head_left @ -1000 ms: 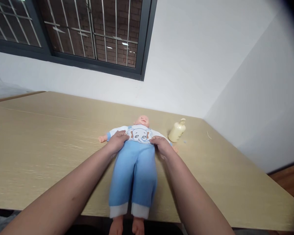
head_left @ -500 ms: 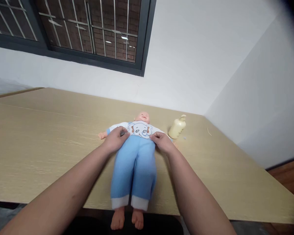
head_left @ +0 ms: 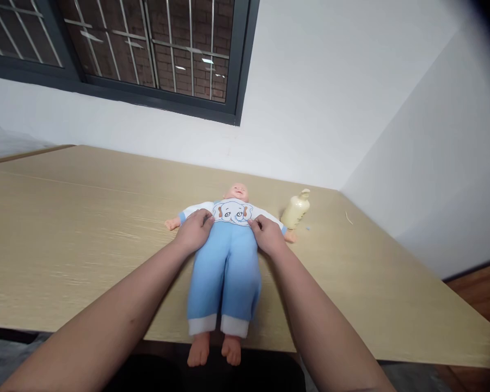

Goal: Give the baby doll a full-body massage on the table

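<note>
A baby doll (head_left: 224, 261) in blue trousers and a white top lies on its back on the table, head away from me and feet over the front edge. Across its chest is a white elephant face (head_left: 232, 212). My left hand (head_left: 195, 228) pinches the doll's clothing at the left side of the elephant face, thumb and fingers together. On the opposite side, my right hand (head_left: 266, 231) is closed on the clothing near the face's lower right corner. The cloth between my fingertips is mostly hidden. The doll's arms spread out to both sides.
A cream pump bottle (head_left: 295, 211) stands right of the doll, near its hand. Beyond it lies a thin pale strip (head_left: 348, 218). The wooden table (head_left: 85, 228) meets a white wall (head_left: 310, 109) at the back, below a barred window (head_left: 155, 49).
The doll has shifted slightly away from me, its feet now closer to the table edge. The doll's hand beside the bottle shows more clearly. Both my hands stay at the elephant face's sides.
</note>
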A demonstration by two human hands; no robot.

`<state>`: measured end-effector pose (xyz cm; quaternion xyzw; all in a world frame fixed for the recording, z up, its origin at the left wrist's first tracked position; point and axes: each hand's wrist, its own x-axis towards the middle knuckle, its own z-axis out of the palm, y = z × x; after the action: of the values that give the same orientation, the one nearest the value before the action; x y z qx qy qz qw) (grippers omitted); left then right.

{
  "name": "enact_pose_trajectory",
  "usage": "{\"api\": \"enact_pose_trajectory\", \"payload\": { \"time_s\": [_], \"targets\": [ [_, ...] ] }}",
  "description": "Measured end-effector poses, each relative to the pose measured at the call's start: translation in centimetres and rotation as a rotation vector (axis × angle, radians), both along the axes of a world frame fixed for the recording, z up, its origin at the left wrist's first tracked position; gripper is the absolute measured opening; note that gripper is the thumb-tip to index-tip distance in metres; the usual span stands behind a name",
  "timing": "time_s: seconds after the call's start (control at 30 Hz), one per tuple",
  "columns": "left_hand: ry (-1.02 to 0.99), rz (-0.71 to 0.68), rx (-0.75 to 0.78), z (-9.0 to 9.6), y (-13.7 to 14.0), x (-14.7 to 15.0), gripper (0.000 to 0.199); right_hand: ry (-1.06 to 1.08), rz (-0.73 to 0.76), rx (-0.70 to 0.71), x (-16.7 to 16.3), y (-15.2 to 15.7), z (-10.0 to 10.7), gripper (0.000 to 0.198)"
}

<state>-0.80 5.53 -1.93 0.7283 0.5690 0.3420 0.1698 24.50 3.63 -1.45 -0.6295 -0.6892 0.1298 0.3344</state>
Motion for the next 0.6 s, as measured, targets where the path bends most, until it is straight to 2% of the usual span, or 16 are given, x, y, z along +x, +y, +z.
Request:
{"api": "enact_pose_trajectory", "payload": {
  "time_s": [0.1,0.2,0.33,0.6],
  "targets": [
    [0.014,0.041,-0.019,0.7,-0.6,0.2,0.026,0.041,0.03,0.003,0.0,-0.3,0.2,0.042],
    [0.065,0.084,-0.043,1.8,-1.4,0.4,0.04,0.074,0.082,0.019,0.0,-0.6,0.7,0.046],
    [0.168,0.125,0.002,3.1,-2.5,0.6,0.055,0.081,0.133,-0.006,0.1,-1.2,1.6,0.056],
    [0.244,0.019,-0.067,4.4,-3.8,0.7,0.065,0.024,0.248,-0.235,0.3,-3.0,3.8,0.066]
  ]
}}
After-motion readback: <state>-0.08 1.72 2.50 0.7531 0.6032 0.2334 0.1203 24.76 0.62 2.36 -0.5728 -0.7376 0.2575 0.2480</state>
